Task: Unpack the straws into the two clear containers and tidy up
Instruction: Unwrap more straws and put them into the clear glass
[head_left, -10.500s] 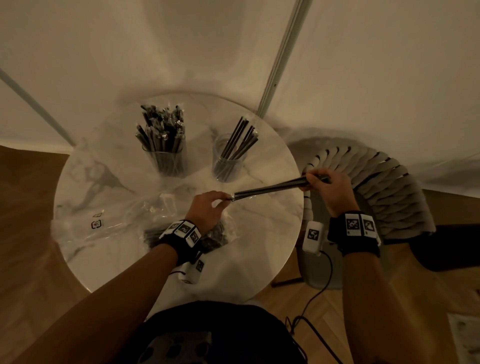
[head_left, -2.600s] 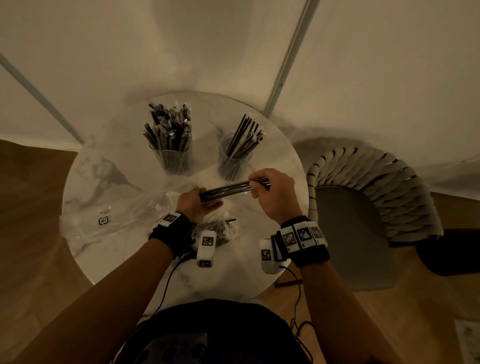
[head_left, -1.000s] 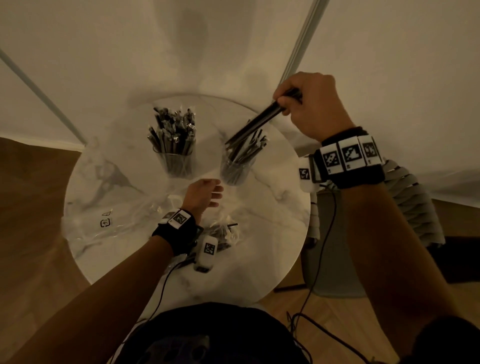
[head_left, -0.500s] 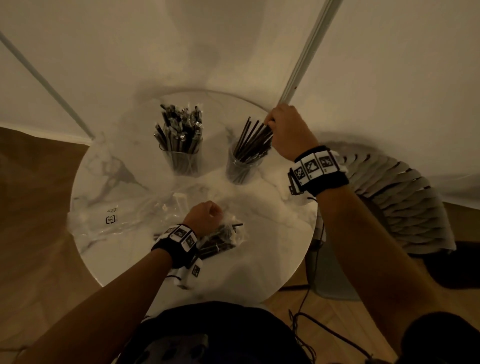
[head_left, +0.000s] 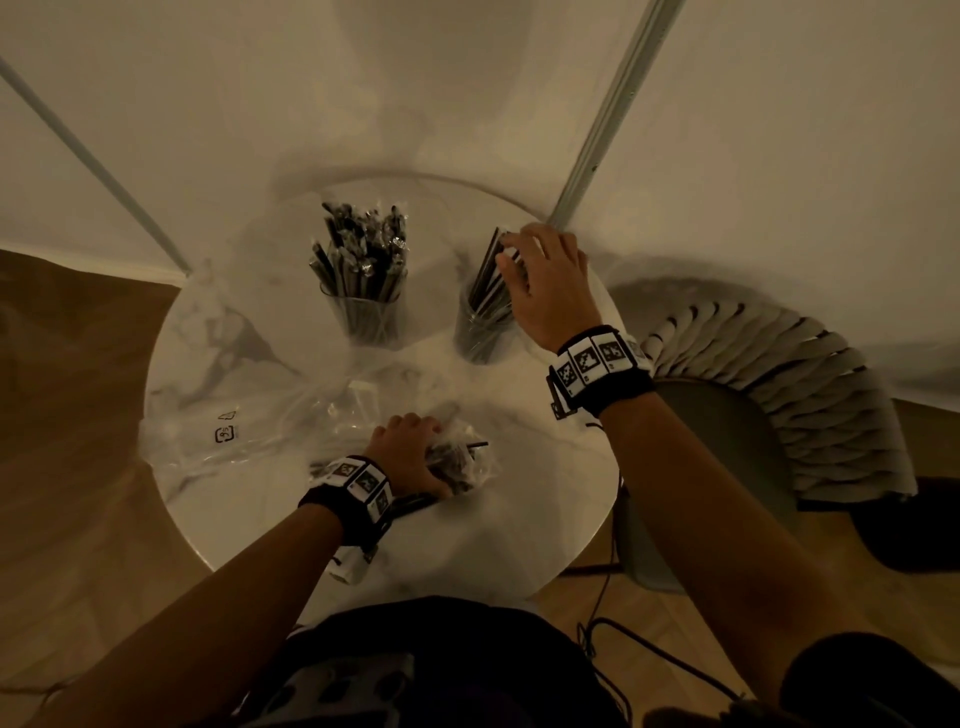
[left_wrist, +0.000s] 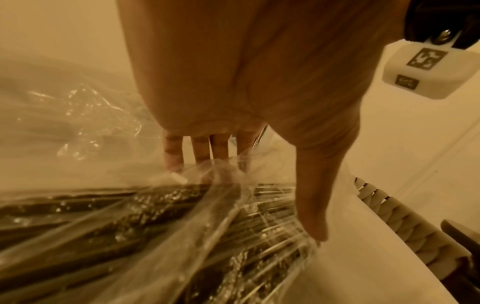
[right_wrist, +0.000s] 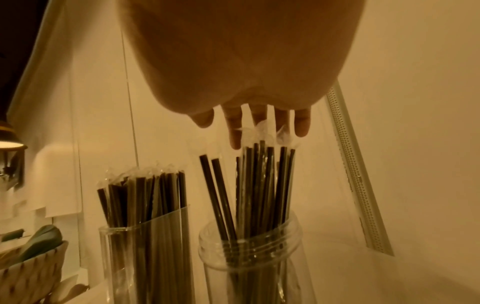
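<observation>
Right hand (head_left: 545, 291) — fingers spread straight over the dark wrapped straws (right_wrist: 262, 185) in the round clear jar (head_left: 480, 332) at 1 o'clock. Left hand (head_left: 410, 457) — fingers and thumb curled round the crinkled clear plastic bag of straws (head_left: 460, 462) at 6 o'clock on the round white marble table (head_left: 493, 525).

Black straws (right_wrist: 262, 185) in clear containers (right_wrist: 249, 259); white grey-veined marble table (head_left: 519, 519); checkered wristbands (head_left: 597, 364).

A round marble desk (head_left: 519, 519) carries two clear containers (head_left: 371, 322) of dark straws side by side at its far edge, a bag of straws (head_left: 457, 460) near the front, and crumpled clear wrapping (head_left: 228, 431) spread to the left.
</observation>
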